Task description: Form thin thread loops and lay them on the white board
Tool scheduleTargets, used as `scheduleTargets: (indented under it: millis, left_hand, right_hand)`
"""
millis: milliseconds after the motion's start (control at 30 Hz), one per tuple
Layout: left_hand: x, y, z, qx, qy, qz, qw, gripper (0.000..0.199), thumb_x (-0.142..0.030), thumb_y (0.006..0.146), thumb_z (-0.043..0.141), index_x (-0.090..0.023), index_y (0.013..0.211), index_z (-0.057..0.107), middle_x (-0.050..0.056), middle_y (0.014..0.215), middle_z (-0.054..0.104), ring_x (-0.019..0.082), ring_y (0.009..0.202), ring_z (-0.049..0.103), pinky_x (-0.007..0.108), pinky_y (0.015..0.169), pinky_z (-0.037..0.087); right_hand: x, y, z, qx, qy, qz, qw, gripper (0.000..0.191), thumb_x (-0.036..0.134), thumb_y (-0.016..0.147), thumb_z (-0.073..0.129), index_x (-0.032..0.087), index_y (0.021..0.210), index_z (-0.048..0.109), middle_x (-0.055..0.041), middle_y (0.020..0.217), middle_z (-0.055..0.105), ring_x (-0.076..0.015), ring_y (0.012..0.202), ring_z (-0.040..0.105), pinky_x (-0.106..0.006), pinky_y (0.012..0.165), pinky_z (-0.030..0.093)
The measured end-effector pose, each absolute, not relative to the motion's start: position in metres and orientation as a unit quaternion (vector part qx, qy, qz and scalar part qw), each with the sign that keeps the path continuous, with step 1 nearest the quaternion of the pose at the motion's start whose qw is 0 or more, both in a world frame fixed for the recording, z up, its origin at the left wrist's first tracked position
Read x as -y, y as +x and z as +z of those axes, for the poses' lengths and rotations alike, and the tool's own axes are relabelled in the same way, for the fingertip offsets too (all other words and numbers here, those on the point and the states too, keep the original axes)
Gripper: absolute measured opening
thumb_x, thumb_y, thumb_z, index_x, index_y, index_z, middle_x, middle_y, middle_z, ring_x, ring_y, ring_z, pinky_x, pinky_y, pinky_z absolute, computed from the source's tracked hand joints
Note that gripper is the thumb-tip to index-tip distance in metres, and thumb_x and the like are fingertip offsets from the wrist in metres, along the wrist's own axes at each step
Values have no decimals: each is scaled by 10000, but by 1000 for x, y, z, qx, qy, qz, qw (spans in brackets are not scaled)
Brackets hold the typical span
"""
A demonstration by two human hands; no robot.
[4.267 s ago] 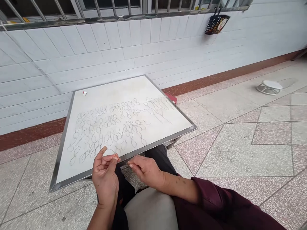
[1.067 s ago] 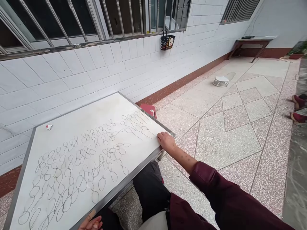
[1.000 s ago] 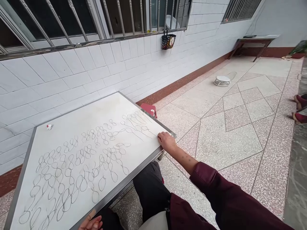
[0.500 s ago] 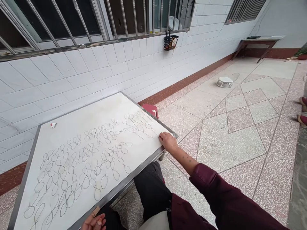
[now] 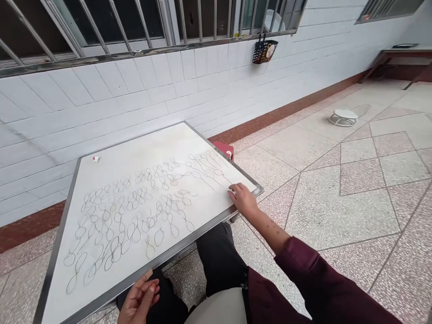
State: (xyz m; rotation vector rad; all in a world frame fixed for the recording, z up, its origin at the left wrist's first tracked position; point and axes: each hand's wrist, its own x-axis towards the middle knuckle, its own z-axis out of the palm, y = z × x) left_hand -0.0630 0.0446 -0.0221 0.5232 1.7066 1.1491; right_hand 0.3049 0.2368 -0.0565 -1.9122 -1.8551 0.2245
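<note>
A white tabletop with a metal edge [image 5: 189, 241] carries several rows of thin, dark loops [image 5: 116, 247], many shaped like a figure eight; they look like wire or cord. Straight tails trail from some loops [image 5: 202, 167] near the right side. My right hand [image 5: 243, 200] rests by the table's right corner, its fingers curled down onto the surface. Something small and white shows at its fingertips, too small to name. Below the front edge, my left hand [image 5: 140, 299] is closed with thumb and fingers together. A tan strip [image 5: 148, 273] shows at its index fingertip.
A small red-and-white object [image 5: 96, 159] lies at the far left of the tabletop. Behind stands a tiled wall with barred windows and a hanging polka-dot bag [image 5: 264, 51]. A red stool [image 5: 225, 149] is beyond the table, and a low white seat [image 5: 343, 118] on the floor.
The view has swung left, so the table appears further right. My left hand has come further into view. My right hand stays near the corner, its fingers slightly further in over the tabletop.
</note>
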Motion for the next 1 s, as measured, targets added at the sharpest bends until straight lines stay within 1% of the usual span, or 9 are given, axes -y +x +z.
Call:
scheduleTargets:
  millis: [100, 200, 333, 433, 600, 800, 1000]
  left_hand:
    - [-41, -61, -29, -692, 236, 481, 485, 664, -531, 519, 873, -179, 1058, 709, 70, 944, 755, 262, 921, 697, 332, 766, 575]
    - [-37, -64, -36, -681, 246, 486, 489, 626, -518, 548, 874, -181, 1051, 716, 65, 934, 752, 251, 895, 698, 332, 766, 576]
    - [-34, -70, -39, -673, 246, 496, 490, 651, -520, 551, 877, -173, 1080, 723, 73, 926, 752, 244, 870, 695, 339, 761, 579]
    - [-34, -72, -39, -671, 247, 494, 494, 658, -519, 559, 875, -166, 1092, 720, 83, 943, 754, 244, 888, 693, 339, 771, 576]
    - [-34, -73, -36, -668, 258, 485, 503, 673, -527, 566, 862, -167, 1117, 718, 91, 952, 755, 259, 888, 705, 358, 774, 578]
    - [-32, -72, -35, -663, 268, 490, 498, 636, -521, 610, 839, -171, 1126, 716, 85, 935, 751, 252, 878, 701, 354, 770, 576]
    - [-28, -72, -40, -644, 305, 486, 506, 566, -502, 684, 809, -172, 1132, 703, 74, 919, 743, 226, 881, 677, 324, 779, 556]
  right_hand:
    - [-215, 262, -62, 721, -634, 136, 246, 137, 209, 989, 521, 212, 1037, 649, -33, 1010, 648, -156, 893, 618, -248, 807, 461]
    - [-198, 224, -67, 744, -595, 174, 248, 99, 187, 958, 567, 220, 980, 658, -6, 950, 655, -145, 864, 628, -236, 774, 475]
    - [-189, 197, -66, 758, -573, 194, 242, 80, 190, 958, 579, 212, 981, 653, -12, 949, 658, -151, 899, 627, -248, 793, 483]
    - [-191, 184, -62, 769, -563, 197, 230, 76, 206, 959, 590, 213, 1004, 652, -20, 972, 661, -157, 928, 622, -252, 809, 485]
    - [-194, 163, -59, 780, -571, 171, 189, 42, 201, 921, 641, 215, 959, 651, -47, 999, 653, -206, 969, 590, -270, 769, 471]
    - [-192, 155, -63, 774, -600, 132, 155, 76, 187, 968, 558, 202, 924, 618, -76, 970, 640, -218, 930, 573, -275, 722, 448]
    - [-189, 157, -66, 774, -606, 118, 143, 67, 190, 984, 546, 189, 946, 601, -81, 974, 635, -214, 944, 577, -272, 745, 450]
